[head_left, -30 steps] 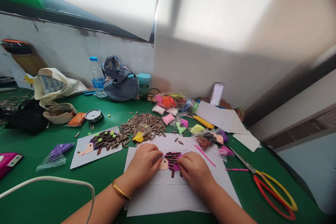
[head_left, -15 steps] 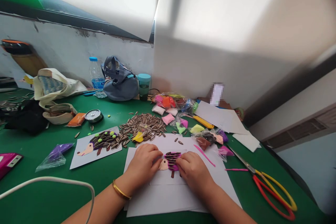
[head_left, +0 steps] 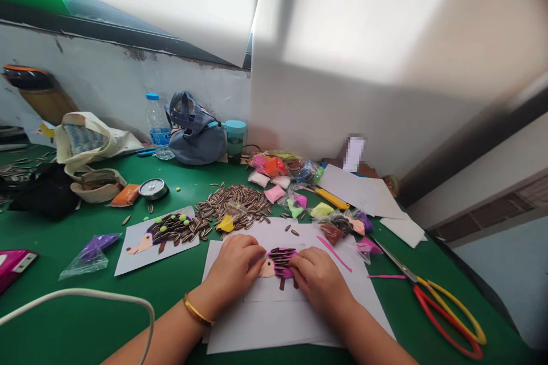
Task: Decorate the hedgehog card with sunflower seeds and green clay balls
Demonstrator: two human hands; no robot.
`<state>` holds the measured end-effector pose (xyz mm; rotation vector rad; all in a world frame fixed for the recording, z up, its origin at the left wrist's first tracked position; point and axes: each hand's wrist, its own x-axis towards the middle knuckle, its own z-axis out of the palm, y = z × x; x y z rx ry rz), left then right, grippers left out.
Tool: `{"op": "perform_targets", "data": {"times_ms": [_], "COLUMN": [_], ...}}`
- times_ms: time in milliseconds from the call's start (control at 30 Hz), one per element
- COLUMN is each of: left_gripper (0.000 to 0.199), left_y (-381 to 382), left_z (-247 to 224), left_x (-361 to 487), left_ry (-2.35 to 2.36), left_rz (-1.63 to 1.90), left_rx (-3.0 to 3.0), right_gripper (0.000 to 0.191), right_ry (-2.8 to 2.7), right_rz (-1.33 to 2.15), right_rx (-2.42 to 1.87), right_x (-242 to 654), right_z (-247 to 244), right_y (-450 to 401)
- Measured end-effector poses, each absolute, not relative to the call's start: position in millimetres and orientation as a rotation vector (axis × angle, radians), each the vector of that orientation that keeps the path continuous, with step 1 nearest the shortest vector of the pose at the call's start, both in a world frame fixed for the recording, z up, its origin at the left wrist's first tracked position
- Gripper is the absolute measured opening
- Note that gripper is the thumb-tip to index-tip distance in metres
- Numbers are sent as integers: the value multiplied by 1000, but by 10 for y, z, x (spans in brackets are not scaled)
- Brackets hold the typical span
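Hedgehog picture (head_left: 281,266) between hands (head_left: 238,265) (head_left: 319,278), fingers pinched narrow at both edges.

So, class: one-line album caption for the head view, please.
Two hands work on a seed-backed hedgehog, with a green-dotted one lying beside a seed heap.

Blue-capped bottle (head_left: 158,128) is standing beyond the left hand (head_left: 234,263), blue-grey bag (head_left: 197,140) is slumping beside it, teal-lidded cup (head_left: 235,142) is standing right of that, cream tote (head_left: 107,145) is sagging farther left.
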<state>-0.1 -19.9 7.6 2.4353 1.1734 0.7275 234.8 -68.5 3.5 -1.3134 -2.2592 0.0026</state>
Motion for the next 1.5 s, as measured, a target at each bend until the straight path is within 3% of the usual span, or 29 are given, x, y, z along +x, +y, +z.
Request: {"op": "perform_targets", "data": {"times_ms": [333, 667, 900, 1167, 1500], "left_gripper": [15, 15, 16, 15, 14], "left_y": [-206, -197, -205, -204, -194], "left_z": [71, 69, 72, 63, 61], "left_x": [-2, -8, -7, -9, -3], "left_ry": [1184, 1185, 1188, 1189, 1189], "left_rz": [694, 669, 663, 679, 684], "left_rx": [2434, 2425, 2412, 2419, 2433], "right_gripper": [14, 14, 11, 11, 24], "right_ry": [-2122, -2221, -2231, -1996, -1965], "right_rz": [83, -14, -92, 226, 381], "right_rx": [-1341, -1652, -1629, -1415, -1239], "right_x": [2465, 2637, 2561, 2532, 2394], "right_z": [139, 92, 129, 204, 133], "right_y": [-656, -88, -42, -523, -847]}}
